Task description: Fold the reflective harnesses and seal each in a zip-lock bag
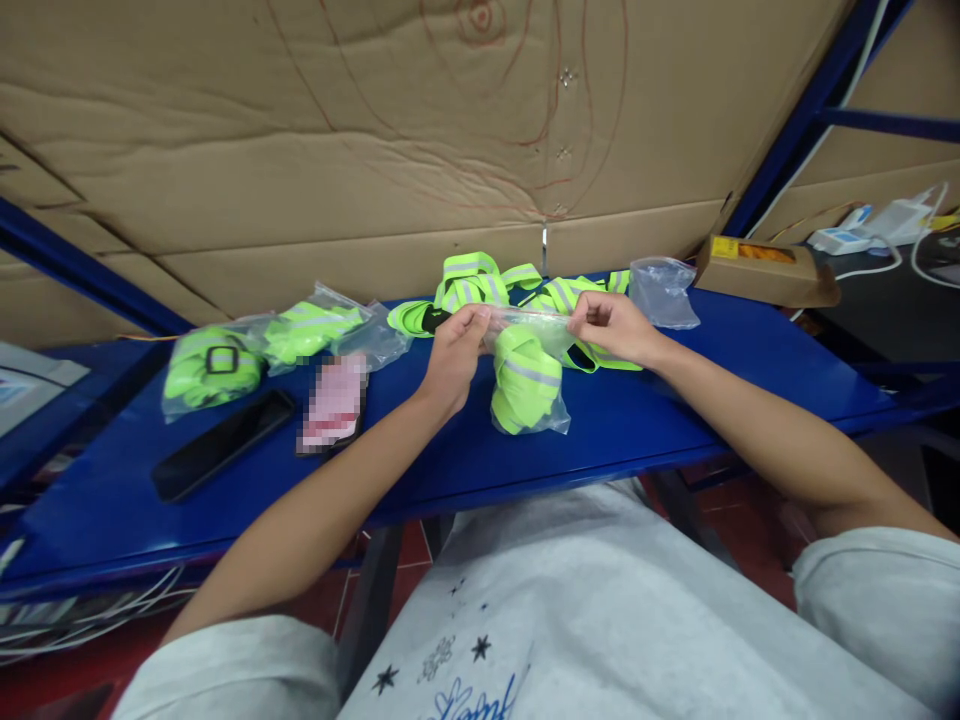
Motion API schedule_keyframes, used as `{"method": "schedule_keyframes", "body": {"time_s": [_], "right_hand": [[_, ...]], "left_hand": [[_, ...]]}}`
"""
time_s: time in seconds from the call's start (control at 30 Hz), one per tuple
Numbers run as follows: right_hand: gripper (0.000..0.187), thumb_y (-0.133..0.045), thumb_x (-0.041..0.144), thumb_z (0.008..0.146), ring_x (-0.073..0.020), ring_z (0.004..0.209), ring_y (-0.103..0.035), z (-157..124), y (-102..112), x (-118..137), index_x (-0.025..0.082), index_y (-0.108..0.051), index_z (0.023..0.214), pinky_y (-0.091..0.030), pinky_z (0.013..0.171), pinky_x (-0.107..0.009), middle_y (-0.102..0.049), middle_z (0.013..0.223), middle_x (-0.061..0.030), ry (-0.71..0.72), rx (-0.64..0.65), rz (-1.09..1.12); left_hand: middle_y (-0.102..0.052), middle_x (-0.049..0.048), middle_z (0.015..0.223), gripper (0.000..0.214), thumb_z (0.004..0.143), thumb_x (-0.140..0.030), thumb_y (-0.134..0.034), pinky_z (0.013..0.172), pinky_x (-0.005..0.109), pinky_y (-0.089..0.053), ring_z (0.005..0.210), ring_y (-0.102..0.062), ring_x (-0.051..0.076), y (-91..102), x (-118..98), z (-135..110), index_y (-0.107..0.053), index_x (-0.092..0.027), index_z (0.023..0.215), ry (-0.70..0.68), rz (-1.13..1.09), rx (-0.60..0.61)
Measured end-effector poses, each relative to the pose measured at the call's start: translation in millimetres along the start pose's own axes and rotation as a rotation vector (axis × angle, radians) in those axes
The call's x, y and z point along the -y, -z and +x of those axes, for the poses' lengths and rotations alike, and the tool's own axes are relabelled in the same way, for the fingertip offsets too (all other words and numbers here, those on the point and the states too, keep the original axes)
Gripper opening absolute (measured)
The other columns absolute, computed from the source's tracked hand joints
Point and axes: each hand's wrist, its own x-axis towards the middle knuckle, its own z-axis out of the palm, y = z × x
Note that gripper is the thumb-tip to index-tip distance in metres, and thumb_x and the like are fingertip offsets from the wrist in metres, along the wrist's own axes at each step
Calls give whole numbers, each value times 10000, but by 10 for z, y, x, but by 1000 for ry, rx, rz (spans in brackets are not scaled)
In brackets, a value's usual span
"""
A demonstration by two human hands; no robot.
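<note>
My left hand (pixel 454 352) and my right hand (pixel 611 325) each pinch one end of the top edge of a clear plastic bag (pixel 529 385) above the blue shelf (pixel 675 410). Inside the bag sits a rolled neon-green reflective strap. Behind the hands lies a loose heap of the same green straps (pixel 480 280). Both hands are closed on the bag's mouth.
Two filled bags of green straps (pixel 214 365) (pixel 315 328) lie at the left. A black phone (pixel 221 445) and a second, blurred phone (pixel 334 402) lie near them. An empty clear bag (pixel 664 290) and a brown box (pixel 765 270) are at the right. Cardboard backs the shelf.
</note>
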Motion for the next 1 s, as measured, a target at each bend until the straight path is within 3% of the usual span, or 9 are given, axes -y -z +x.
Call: {"method": "schedule_keyframes", "body": {"time_s": [0.23,0.4,0.83,1.0], "right_hand": [[238,-744,385,807,-86,566,-431,-26,-59,59,191,-607,813,-305,538,-241,-523,638,52,11,46,-3],[245,-761,352,789,-79,559,-348,-60,-66,83,198,-572,762,-267,536,-240,-453,606,64,72,77,-47],[209,-729,319,801,-90,590,-359,-108,-132,100,199,-559,785,-279,563,-253,-441,653,56,83,84,-37],[176,-688,323,838,-92,581,-356,-128,-155,93,199,-568,803,-266,557,-253,-433,642,56,69,94,-45]], "left_hand": [[-756,34,900,384,913,-587,-739,761,246,-543,830,-688,165,-40,-56,-41,-752,-204,943,-86,32,67],[-745,38,916,396,915,-596,-741,758,241,-520,825,-657,158,-76,-88,-81,-755,-201,928,-116,72,65],[-704,21,828,408,923,-625,-717,808,276,-526,837,-649,193,-116,-142,-155,-754,-219,897,-233,202,85],[-738,34,895,381,964,-588,-679,826,280,-527,852,-654,193,-116,-135,-162,-763,-220,912,-242,250,99]]}}
